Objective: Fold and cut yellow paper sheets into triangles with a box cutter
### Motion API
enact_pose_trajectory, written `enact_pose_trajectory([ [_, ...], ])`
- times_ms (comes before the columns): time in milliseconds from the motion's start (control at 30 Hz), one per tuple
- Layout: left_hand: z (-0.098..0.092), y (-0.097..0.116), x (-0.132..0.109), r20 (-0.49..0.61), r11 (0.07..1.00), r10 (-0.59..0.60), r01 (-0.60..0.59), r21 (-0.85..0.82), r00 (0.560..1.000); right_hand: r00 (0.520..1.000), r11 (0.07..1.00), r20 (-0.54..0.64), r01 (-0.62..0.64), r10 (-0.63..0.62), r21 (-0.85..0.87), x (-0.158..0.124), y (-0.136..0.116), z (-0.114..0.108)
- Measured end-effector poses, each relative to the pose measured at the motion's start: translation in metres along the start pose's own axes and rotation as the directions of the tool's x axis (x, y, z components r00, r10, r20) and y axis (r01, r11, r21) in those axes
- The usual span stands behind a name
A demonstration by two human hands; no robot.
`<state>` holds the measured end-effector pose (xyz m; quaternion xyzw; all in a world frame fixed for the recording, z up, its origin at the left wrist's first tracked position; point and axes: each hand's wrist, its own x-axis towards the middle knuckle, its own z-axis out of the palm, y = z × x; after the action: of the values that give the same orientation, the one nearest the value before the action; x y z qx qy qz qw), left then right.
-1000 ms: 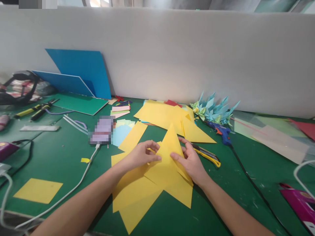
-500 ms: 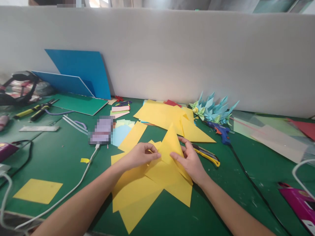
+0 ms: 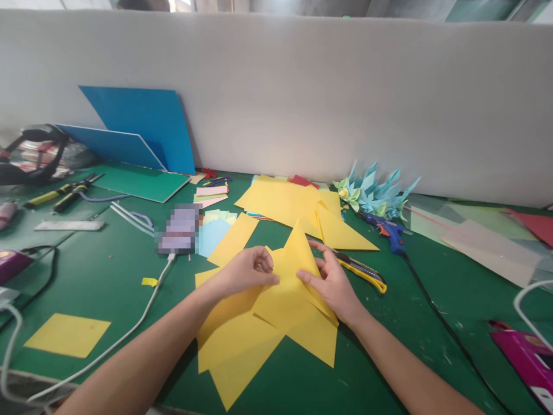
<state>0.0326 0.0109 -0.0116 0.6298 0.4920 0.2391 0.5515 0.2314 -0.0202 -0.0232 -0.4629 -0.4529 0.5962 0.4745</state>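
Note:
A yellow sheet of paper (image 3: 288,288) curls up into a pointed fold in front of me. My right hand (image 3: 330,282) grips its right side, the thumb flat on the front and the fingers behind. My left hand (image 3: 250,270) is at the left edge with curled fingers, its thumb tip against the paper. Underneath, several loose yellow sheets (image 3: 233,346) overlap on the green table. Just right of my right hand lies a yellow utility knife (image 3: 363,272).
Behind are a stack of yellow paper (image 3: 285,199), blue paper leaves (image 3: 375,193) and a blue glue gun (image 3: 391,233) with a black cord. To the left are a phone (image 3: 179,229) on a white cable, blue boards (image 3: 142,127) and pliers (image 3: 75,193).
The curled yellow sheet has shifted slightly, its tip leaning a little left and lower. My left hand has moved slightly left, fingers more curled. My right hand keeps its grip.

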Motion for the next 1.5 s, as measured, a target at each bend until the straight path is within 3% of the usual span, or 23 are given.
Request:
enact_pose_trajectory([
  [133, -0.001, -0.001, 0.001, 0.030, 0.996, -0.020, 0.022, -0.084, 0.999, 1.000, 1.000, 0.009, -0.012, 0.012, 0.000, -0.001, -0.001, 0.001],
  [467, -0.003, 0.003, -0.001, 0.069, 0.987, -0.109, 0.117, -0.113, 0.992, 1.000, 0.999, 0.009, -0.025, 0.025, -0.020, -0.001, 0.001, 0.000],
  [733, 0.003, 0.000, 0.002, -0.013, 0.983, -0.014, 0.012, -0.183, 1.000, 0.999, 0.996, 0.028, 0.019, -0.017, -0.085, 0.003, 0.010, 0.000],
  [900, 0.000, -0.004, 0.004, -0.038, 0.999, -0.006, 0.004, -0.040, 0.999, 0.977, 0.936, -0.009, 0.200, -0.212, -0.289, 0.006, 0.018, -0.004],
  [1000, 0.000, -0.003, 0.003, -0.028, 0.999, -0.027, 0.027, 0.022, 0.999, 0.958, 0.879, 0.032, 0.276, -0.286, -0.389, 0.006, 0.021, -0.008],
  [1267, 0.001, 0.009, -0.005, 0.076, 0.997, -0.012, 0.005, 0.082, 0.997, 0.972, 0.942, 0.103, 0.230, -0.211, -0.245, 0.003, 0.013, -0.008],
  [1400, 0.001, 0.007, -0.006, 0.095, 0.994, 0.058, -0.066, 0.083, 0.994, 0.999, 0.999, 0.042, 0.032, -0.032, 0.005, 0.000, 0.002, -0.005],
  [1500, 0.002, 0.005, -0.007, 0.148, 0.989, 0.104, -0.118, 0.093, 0.984, 0.994, 0.971, 0.042, -0.110, 0.103, 0.212, -0.001, -0.003, -0.005],
])
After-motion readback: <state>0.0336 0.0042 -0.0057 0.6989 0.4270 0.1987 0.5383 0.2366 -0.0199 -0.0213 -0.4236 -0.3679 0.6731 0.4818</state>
